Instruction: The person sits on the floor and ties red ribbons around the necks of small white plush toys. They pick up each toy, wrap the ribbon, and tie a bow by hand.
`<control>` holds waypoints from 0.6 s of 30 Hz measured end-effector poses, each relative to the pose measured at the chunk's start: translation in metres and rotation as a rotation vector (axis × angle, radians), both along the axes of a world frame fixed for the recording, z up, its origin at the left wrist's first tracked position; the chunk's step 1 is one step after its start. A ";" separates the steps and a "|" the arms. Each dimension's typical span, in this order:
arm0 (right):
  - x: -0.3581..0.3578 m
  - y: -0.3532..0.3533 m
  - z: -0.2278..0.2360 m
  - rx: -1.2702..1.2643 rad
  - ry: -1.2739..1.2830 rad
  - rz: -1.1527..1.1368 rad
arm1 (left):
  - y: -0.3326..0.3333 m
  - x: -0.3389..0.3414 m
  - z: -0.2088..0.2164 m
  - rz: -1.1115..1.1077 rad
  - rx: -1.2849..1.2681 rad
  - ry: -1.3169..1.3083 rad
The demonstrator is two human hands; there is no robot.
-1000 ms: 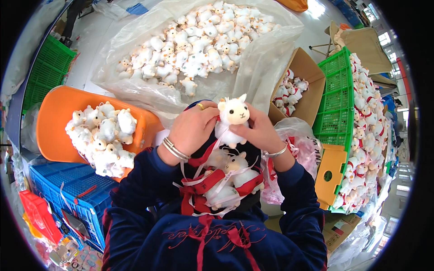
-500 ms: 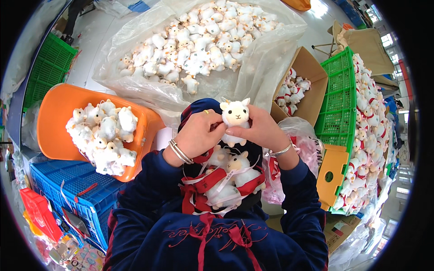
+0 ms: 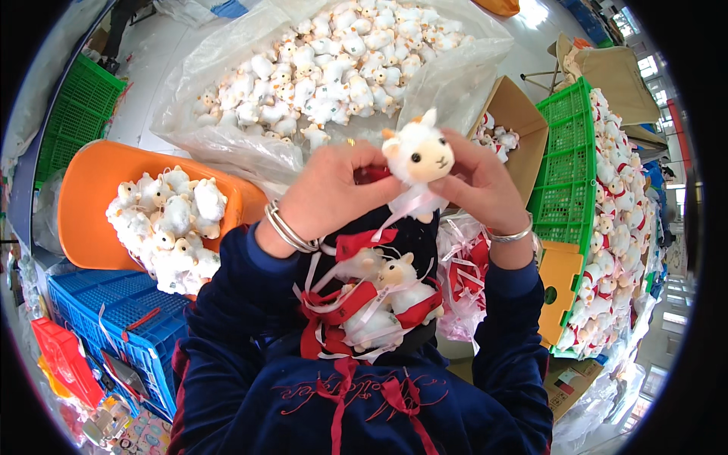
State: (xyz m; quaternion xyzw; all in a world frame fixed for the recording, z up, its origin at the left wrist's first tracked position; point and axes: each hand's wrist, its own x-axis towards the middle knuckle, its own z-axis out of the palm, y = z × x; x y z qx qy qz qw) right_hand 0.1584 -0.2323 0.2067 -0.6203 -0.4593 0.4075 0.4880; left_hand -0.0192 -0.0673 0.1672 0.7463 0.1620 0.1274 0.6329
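Note:
A white plush lamb (image 3: 426,158) with black eyes is held up before my chest, its head turned to the right. My right hand (image 3: 485,182) closes round its right side, thumb on its body. My left hand (image 3: 337,186) is closed at its other side; red cloth (image 3: 371,174) shows between thumb and fingers. A pale pink ribbon (image 3: 406,208) lies across the lamb's front and trails down left. On my lap rest more plush lambs (image 3: 398,273), tangled with red cloth bands (image 3: 353,298) and pale ribbons. Fingertips behind the lamb are hidden.
Ahead, a clear plastic sheet (image 3: 182,114) bears a heap of white plush lambs. An orange chair (image 3: 87,205) with more lambs stands left, above a blue crate (image 3: 114,303). Rightward are a cardboard box (image 3: 523,136), green crate (image 3: 563,167) and bag of red bands (image 3: 462,265).
The lamb has moved up and right and turned from facing me to facing right. A pale ribbon now lies across its front, and red cloth shows by my left hand.

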 end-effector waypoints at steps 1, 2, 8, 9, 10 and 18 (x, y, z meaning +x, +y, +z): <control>-0.001 0.003 0.009 0.029 -0.007 -0.012 | 0.005 0.003 0.012 0.008 0.092 -0.088; -0.001 0.007 0.014 0.060 -0.012 -0.021 | 0.009 0.005 0.023 0.020 0.130 -0.088; 0.002 0.001 0.031 -0.010 0.289 0.135 | 0.013 -0.009 0.041 -0.082 0.091 -0.119; -0.001 -0.002 0.030 0.023 0.231 0.174 | 0.015 -0.014 0.038 -0.122 0.062 -0.130; -0.003 -0.006 0.026 0.053 0.173 0.207 | 0.017 -0.019 0.035 -0.186 0.172 -0.204; -0.021 -0.009 0.026 -0.022 0.143 -0.022 | 0.008 -0.018 0.026 -0.122 0.172 -0.277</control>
